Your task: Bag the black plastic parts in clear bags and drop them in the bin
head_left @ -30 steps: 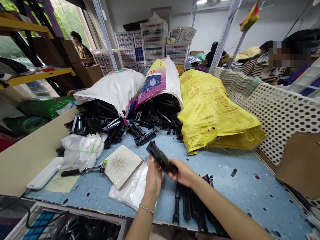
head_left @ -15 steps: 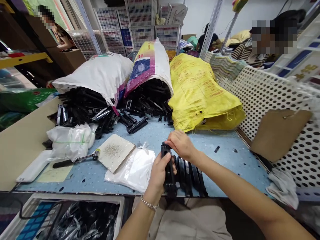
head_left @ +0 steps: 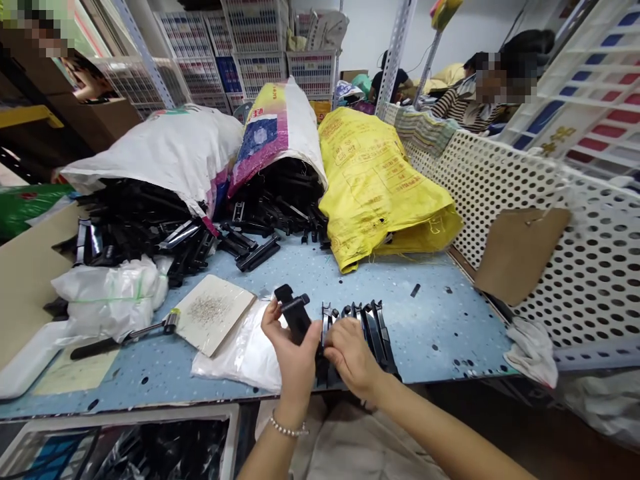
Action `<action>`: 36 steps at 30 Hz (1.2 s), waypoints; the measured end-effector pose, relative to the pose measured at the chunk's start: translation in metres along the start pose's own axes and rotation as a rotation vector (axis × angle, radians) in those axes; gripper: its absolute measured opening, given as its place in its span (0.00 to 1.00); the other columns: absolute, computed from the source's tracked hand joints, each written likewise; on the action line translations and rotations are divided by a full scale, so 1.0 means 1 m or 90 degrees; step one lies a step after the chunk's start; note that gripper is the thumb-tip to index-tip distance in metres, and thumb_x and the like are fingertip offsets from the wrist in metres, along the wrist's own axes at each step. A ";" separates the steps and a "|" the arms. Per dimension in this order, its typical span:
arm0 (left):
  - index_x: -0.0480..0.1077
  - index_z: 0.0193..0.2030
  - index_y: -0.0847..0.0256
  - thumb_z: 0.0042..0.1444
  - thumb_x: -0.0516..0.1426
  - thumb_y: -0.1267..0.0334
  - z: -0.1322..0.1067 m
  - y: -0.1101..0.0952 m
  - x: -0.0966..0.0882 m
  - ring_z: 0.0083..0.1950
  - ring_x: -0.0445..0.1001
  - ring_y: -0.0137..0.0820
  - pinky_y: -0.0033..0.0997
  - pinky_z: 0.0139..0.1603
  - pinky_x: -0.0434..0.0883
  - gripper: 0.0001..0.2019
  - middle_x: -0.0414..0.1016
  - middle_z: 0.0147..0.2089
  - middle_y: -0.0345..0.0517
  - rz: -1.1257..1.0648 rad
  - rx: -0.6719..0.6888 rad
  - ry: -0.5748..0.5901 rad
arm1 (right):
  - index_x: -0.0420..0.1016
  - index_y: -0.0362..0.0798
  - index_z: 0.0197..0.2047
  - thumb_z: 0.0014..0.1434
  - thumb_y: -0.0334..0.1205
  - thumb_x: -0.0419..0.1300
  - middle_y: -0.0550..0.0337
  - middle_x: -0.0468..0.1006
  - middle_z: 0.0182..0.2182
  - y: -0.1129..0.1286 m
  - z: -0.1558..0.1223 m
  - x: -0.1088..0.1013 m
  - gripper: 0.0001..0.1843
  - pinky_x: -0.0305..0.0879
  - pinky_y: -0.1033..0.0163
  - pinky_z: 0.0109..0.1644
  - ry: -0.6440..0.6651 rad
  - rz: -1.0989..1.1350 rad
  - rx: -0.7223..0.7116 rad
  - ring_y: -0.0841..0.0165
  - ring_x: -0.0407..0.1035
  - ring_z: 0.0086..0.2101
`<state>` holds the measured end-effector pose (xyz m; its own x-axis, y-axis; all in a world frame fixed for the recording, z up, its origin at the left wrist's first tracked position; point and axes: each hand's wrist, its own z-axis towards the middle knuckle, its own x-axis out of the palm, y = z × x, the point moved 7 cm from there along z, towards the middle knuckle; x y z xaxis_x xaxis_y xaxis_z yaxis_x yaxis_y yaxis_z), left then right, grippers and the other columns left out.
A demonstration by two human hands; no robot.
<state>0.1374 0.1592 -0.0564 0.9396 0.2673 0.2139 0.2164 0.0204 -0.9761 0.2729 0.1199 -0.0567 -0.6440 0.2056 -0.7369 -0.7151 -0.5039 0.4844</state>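
My left hand [head_left: 290, 353] is closed around a long black plastic part [head_left: 295, 313], held upright near the table's front edge. My right hand [head_left: 353, 357] rests with curled fingers on a row of similar black parts [head_left: 373, 330] lying side by side on the blue table [head_left: 435, 327]; its fingertips press the near ends of that row. A clear plastic bag [head_left: 245, 350] lies just left of my left hand.
Three sacks lie at the back: white [head_left: 160, 150], pink-and-white [head_left: 275, 127], yellow [head_left: 375, 180], two spilling black parts [head_left: 145, 230]. A tile with small screws [head_left: 210, 313], a hammer [head_left: 120, 340] and a white bundle [head_left: 105, 300] sit left. A perforated white panel [head_left: 550, 220] borders the right.
My left hand lifted the black part away from the row and turned it upright. My right hand dropped from the part's top to the near ends of the row.
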 end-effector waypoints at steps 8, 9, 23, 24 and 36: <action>0.68 0.51 0.63 0.53 0.54 0.62 0.028 0.081 0.004 0.60 0.64 0.44 0.45 0.62 0.56 0.18 0.70 0.55 0.57 0.273 -0.107 0.176 | 0.66 0.51 0.54 0.63 0.50 0.50 0.47 0.68 0.51 -0.109 -0.026 -0.015 0.20 0.63 0.44 0.53 0.008 -0.168 0.205 0.55 0.60 0.55; 0.66 0.55 0.63 0.53 0.54 0.62 0.021 0.087 0.009 0.64 0.59 0.44 0.45 0.65 0.52 0.21 0.65 0.60 0.58 0.282 -0.082 0.177 | 0.67 0.51 0.53 0.63 0.49 0.51 0.48 0.69 0.51 -0.118 -0.025 -0.014 0.19 0.63 0.44 0.54 0.021 -0.149 0.193 0.55 0.61 0.55; 0.62 0.58 0.73 0.53 0.53 0.72 0.225 0.006 0.025 0.68 0.46 0.55 0.57 0.65 0.39 0.23 0.58 0.62 0.71 0.457 0.092 0.108 | 0.70 0.57 0.51 0.62 0.49 0.52 0.52 0.72 0.53 -0.142 -0.014 -0.046 0.16 0.57 0.40 0.61 -0.006 0.056 0.250 0.54 0.62 0.57; 0.63 0.56 0.72 0.54 0.53 0.70 0.225 0.005 0.023 0.67 0.48 0.55 0.57 0.65 0.41 0.22 0.60 0.60 0.70 0.439 0.081 0.109 | 0.71 0.57 0.51 0.62 0.48 0.52 0.52 0.72 0.53 -0.137 -0.011 -0.049 0.16 0.57 0.40 0.61 -0.016 0.065 0.248 0.55 0.61 0.57; 0.67 0.42 0.65 0.53 0.53 0.38 0.001 0.024 0.051 0.19 0.66 0.26 0.24 0.22 0.63 0.27 0.69 0.21 0.42 -0.232 -0.460 0.435 | 0.64 0.51 0.46 0.66 0.46 0.47 0.57 0.72 0.34 -0.046 0.072 -0.033 0.11 0.69 0.59 0.39 -0.082 0.099 0.101 0.65 0.70 0.35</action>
<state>0.1899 0.1740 -0.0689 0.6875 -0.2428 0.6844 0.4099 -0.6482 -0.6417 0.3078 0.1967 -0.0208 -0.7712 0.2461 -0.5870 -0.6323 -0.4022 0.6621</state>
